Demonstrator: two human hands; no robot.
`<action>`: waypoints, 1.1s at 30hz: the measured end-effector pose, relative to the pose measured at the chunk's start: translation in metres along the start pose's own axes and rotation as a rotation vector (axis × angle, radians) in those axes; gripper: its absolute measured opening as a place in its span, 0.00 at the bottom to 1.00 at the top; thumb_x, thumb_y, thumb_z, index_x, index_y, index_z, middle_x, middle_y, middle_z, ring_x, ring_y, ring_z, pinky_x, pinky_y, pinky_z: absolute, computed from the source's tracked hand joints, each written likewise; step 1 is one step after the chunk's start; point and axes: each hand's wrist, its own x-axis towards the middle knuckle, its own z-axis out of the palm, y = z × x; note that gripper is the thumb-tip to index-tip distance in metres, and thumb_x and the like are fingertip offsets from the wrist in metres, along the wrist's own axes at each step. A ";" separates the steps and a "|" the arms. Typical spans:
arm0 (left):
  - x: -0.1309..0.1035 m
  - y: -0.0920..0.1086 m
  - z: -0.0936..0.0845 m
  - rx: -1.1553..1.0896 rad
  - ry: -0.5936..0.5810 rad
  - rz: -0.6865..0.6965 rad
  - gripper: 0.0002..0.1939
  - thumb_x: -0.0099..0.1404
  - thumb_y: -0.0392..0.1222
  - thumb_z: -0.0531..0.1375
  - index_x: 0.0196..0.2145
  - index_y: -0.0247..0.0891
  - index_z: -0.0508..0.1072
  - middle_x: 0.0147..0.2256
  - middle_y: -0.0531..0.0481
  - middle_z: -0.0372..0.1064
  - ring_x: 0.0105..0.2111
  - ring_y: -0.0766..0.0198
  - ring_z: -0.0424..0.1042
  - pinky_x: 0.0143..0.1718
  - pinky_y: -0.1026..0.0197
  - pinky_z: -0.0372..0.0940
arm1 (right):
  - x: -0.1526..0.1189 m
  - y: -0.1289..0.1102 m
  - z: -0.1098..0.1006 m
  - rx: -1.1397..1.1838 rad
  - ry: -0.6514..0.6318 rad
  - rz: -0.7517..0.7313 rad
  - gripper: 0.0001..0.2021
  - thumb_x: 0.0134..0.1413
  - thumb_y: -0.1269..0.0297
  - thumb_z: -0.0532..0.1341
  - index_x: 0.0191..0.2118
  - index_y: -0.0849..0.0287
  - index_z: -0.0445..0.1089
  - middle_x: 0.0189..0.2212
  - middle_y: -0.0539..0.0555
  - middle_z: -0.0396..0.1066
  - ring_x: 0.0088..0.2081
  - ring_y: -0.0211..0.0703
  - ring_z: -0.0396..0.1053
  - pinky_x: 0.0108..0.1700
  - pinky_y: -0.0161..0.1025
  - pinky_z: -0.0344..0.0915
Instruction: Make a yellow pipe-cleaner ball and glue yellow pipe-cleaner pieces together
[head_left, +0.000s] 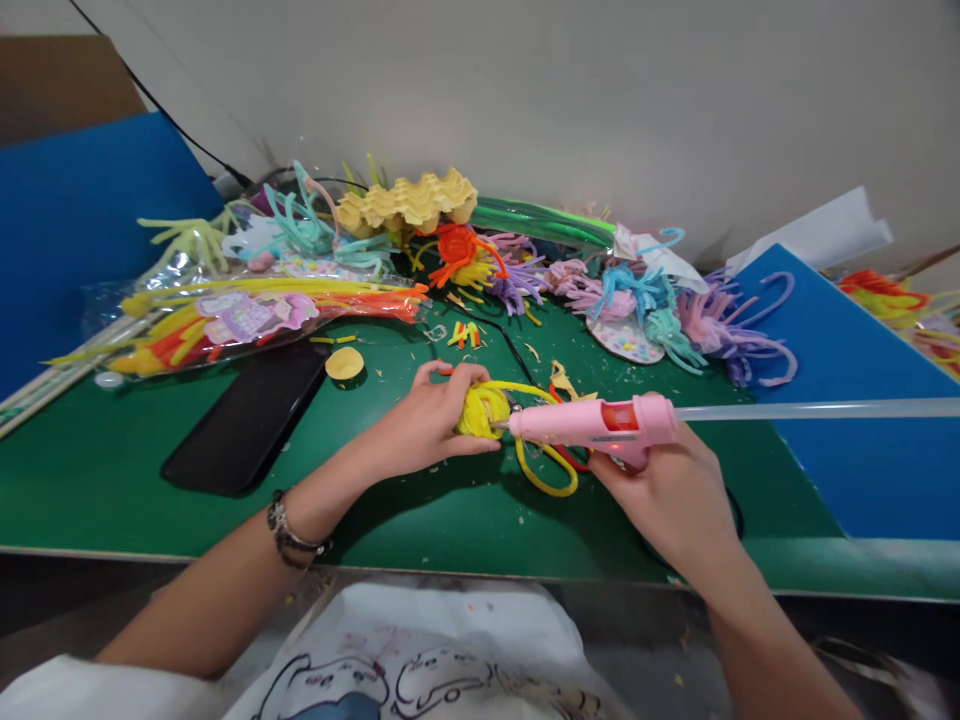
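My left hand (439, 420) is closed round a coiled bundle of yellow pipe cleaner (480, 410), holding it just above the green table (420, 520). A loose yellow loop trails off its right side. In my right hand (675, 490) is a pink hot glue gun (592, 422), its nozzle pointing left and meeting the yellow bundle. A long clear glue stick (817, 410) sticks out of the gun's back end. Whether glue is coming out cannot be seen. Behind the gun lie scissors with orange-red handles (574, 455), partly hidden.
A black phone (247, 420) and a round yellow disc (345, 364) lie at left. Bagged yellow and orange pipe cleaners (262, 315), an egg carton piece (412, 203) and pastel pipe-cleaner figures (637, 295) line the back. Blue panels (870, 400) border the right side. Cut bits (465, 334) litter the middle.
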 end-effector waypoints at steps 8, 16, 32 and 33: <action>0.001 0.000 0.000 -0.007 -0.003 0.001 0.24 0.55 0.51 0.57 0.43 0.37 0.50 0.39 0.45 0.68 0.40 0.56 0.68 0.51 0.51 0.45 | -0.002 0.001 -0.003 -0.005 0.000 -0.047 0.05 0.45 0.63 0.51 0.27 0.56 0.60 0.19 0.50 0.60 0.21 0.41 0.62 0.21 0.34 0.55; 0.001 -0.001 0.001 -0.011 -0.011 -0.005 0.23 0.57 0.50 0.56 0.43 0.36 0.50 0.40 0.44 0.68 0.40 0.56 0.67 0.50 0.51 0.45 | -0.002 -0.006 -0.012 0.014 -0.060 -0.051 0.04 0.46 0.65 0.51 0.25 0.56 0.60 0.20 0.49 0.60 0.16 0.36 0.59 0.17 0.32 0.50; 0.001 -0.003 0.003 -0.062 -0.077 -0.036 0.23 0.56 0.51 0.56 0.43 0.38 0.50 0.41 0.45 0.67 0.41 0.56 0.67 0.50 0.52 0.46 | 0.003 0.036 -0.009 0.176 0.119 0.219 0.14 0.43 0.50 0.55 0.23 0.57 0.61 0.20 0.52 0.62 0.23 0.43 0.62 0.26 0.38 0.61; 0.001 -0.003 0.003 -0.058 -0.076 -0.035 0.24 0.56 0.51 0.57 0.43 0.38 0.50 0.41 0.45 0.67 0.41 0.56 0.67 0.50 0.52 0.46 | 0.005 0.046 -0.005 0.173 0.125 0.279 0.15 0.42 0.50 0.55 0.25 0.58 0.63 0.22 0.54 0.64 0.26 0.45 0.64 0.28 0.40 0.62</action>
